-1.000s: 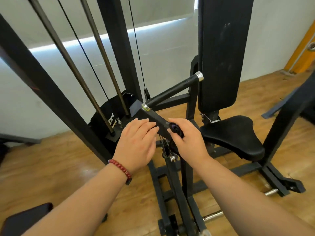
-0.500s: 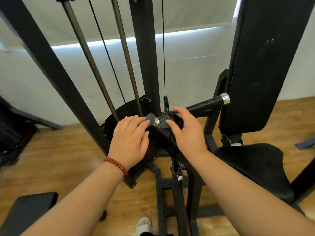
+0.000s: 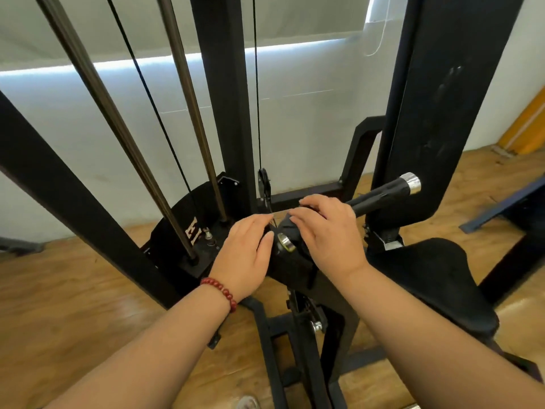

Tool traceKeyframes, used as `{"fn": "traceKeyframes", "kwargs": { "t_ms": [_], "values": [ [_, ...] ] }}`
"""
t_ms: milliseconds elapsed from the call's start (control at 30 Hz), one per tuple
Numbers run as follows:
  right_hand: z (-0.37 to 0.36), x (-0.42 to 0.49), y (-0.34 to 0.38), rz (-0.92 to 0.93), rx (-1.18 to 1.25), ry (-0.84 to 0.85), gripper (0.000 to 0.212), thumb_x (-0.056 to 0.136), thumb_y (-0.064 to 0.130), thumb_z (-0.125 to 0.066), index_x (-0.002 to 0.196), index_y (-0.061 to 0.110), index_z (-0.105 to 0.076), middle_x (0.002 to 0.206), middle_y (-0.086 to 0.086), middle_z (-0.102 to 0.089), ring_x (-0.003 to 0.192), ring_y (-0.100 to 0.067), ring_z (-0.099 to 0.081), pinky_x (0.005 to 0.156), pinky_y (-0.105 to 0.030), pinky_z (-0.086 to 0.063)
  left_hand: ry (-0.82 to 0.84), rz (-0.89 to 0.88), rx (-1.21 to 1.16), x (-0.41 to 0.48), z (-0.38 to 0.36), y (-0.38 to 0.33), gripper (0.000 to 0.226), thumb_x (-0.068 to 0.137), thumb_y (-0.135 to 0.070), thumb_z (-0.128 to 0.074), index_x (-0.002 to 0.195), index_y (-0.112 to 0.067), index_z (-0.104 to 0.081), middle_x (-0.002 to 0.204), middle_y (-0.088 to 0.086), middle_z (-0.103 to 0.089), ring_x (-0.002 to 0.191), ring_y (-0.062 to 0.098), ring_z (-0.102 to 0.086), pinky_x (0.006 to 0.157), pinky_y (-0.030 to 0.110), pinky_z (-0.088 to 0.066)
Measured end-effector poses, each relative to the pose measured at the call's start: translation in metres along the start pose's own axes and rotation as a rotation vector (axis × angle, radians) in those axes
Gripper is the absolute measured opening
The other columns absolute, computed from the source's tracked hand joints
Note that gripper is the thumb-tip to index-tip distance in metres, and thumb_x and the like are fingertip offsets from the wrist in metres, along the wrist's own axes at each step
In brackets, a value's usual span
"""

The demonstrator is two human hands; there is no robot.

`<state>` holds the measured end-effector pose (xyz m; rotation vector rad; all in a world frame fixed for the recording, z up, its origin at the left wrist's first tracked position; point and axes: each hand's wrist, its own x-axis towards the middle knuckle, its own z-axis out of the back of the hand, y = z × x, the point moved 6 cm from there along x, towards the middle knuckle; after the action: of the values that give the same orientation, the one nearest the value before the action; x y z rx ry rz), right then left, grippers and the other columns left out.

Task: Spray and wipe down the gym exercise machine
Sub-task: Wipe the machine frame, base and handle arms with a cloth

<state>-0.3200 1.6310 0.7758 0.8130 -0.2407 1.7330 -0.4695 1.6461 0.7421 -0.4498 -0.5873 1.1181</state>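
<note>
The machine (image 3: pixel 224 113) fills the view — its handle (image 3: pixel 380 196) juts toward 2 o'clock from centre. The right hand (image 3: pixel 327 234) curls over a dark cloth (image 3: pixel 290 227) at the handle's base; the left hand (image 3: pixel 244 255), at its 9 o'clock, rests relaxed against the machine, grasping nothing.

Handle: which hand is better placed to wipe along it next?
Likely right: the right hand lies over the base of the handle, which runs off to that side; the left hand rests left of the silver ring.
</note>
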Motion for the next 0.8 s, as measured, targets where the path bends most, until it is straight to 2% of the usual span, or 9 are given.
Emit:
{"fn": "traceKeyframes", "kwargs": {
  "t_ms": [133, 233, 300, 367, 500, 600, 700, 733, 800],
  "values": [
    [-0.012, -0.011, -0.002, 0.03, -0.044, 0.129, 0.046, 0.093, 0.044, -0.054, 0.123, 0.012, -0.065, 0.128, -0.006, -0.062, 0.114, -0.023, -0.057, 0.103, -0.044, -0.043, 0.043, 0.005, -0.201, -0.002, -0.015, 0.01, 0.043, 0.104, -0.029, -0.03, 0.146, -0.026, -0.038, 0.14, -0.009, -0.044, 0.129, 0.003, -0.039, 0.109, 0.023, -0.033],
    [-0.007, -0.011, 0.002, -0.018, 0.056, 0.123, 0.043, 0.095, 0.03, -0.056, 0.134, 0.011, -0.057, 0.136, -0.008, -0.057, 0.123, -0.023, -0.053, 0.107, -0.043, -0.041, 0.028, -0.018, -0.201, 0.0, -0.017, 0.013, 0.044, 0.104, -0.03, -0.026, 0.145, -0.024, -0.039, 0.138, -0.008, -0.045, 0.127, 0.002, -0.04, 0.103, 0.013, -0.03],
    [0.004, -0.006, 0.0, -0.137, 0.146, 0.055, 0.05, 0.091, 0.015, -0.062, 0.139, 0.009, -0.05, 0.138, -0.008, -0.054, 0.129, -0.017, -0.048, 0.111, -0.035, -0.038, 0.025, -0.018, -0.2, 0.0, -0.018, 0.014, 0.045, 0.103, -0.031, -0.025, 0.145, -0.023, -0.038, 0.138, -0.008, -0.045, 0.126, 0.001, -0.038, 0.096, 0.005, -0.026],
    [0.014, 0.001, -0.005, -0.21, 0.113, -0.025, 0.05, 0.087, 0.009, -0.062, 0.136, 0.006, -0.052, 0.138, -0.009, -0.054, 0.129, -0.013, -0.045, 0.113, -0.029, -0.032, 0.037, -0.016, -0.198, 0.0, -0.018, 0.012, 0.043, 0.104, -0.026, -0.028, 0.147, -0.022, -0.037, 0.138, -0.007, -0.044, 0.125, -0.001, -0.036, 0.095, 0.004, -0.025],
    [-0.003, -0.004, 0.008, 0.027, -0.082, 0.117, 0.039, 0.091, 0.02, -0.055, 0.128, 0.008, -0.061, 0.13, -0.01, -0.062, 0.117, -0.025, -0.059, 0.103, -0.045, -0.047, 0.091, -0.009, -0.186, 0.006, -0.015, 0.015, 0.043, 0.103, -0.027, -0.034, 0.146, -0.023, -0.037, 0.141, -0.007, -0.045, 0.13, 0.004, -0.038, 0.108, 0.022, -0.032],
    [-0.009, -0.009, 0.009, 0.16, -0.061, 0.212, 0.035, 0.095, 0.024, -0.054, 0.126, 0.01, -0.064, 0.126, -0.007, -0.064, 0.115, -0.023, -0.059, 0.1, -0.042, -0.046, 0.095, 0.019, -0.268, 0.01, -0.014, 0.016, 0.041, 0.104, -0.027, -0.034, 0.144, -0.022, -0.043, 0.138, -0.005, -0.049, 0.13, 0.008, -0.041, 0.112, 0.033, -0.035],
    [-0.002, -0.006, -0.005, 0.333, -0.154, 0.341, 0.039, 0.087, 0.012, -0.061, 0.125, 0.008, -0.063, 0.127, -0.011, -0.063, 0.116, -0.028, -0.06, 0.101, -0.043, -0.046, 0.077, 0.058, -0.279, 0.007, -0.016, 0.013, 0.04, 0.105, -0.025, -0.031, 0.143, -0.022, -0.042, 0.136, -0.008, -0.047, 0.129, 0.007, -0.04, 0.108, 0.023, -0.033],
    [0.005, -0.001, -0.018, 0.292, -0.196, 0.313, 0.039, 0.085, 0.009, -0.062, 0.124, 0.006, -0.064, 0.125, -0.013, -0.064, 0.114, -0.031, -0.061, 0.101, -0.044, -0.045, 0.077, 0.061, -0.265, 0.006, -0.016, 0.012, 0.04, 0.105, -0.025, -0.03, 0.143, -0.023, -0.042, 0.134, -0.008, -0.047, 0.128, 0.007, -0.04, 0.104, 0.02, -0.031],
    [0.026, 0.008, -0.041, 0.03, -0.227, 0.161, 0.036, 0.085, 0.008, -0.057, 0.12, 0.002, -0.065, 0.12, -0.017, -0.065, 0.111, -0.035, -0.062, 0.102, -0.045, -0.042, 0.082, 0.071, -0.254, 0.006, -0.016, 0.012, 0.04, 0.105, -0.024, -0.028, 0.143, -0.023, -0.041, 0.132, -0.009, -0.046, 0.127, 0.006, -0.04, 0.101, 0.017, -0.03]
  ]
}}
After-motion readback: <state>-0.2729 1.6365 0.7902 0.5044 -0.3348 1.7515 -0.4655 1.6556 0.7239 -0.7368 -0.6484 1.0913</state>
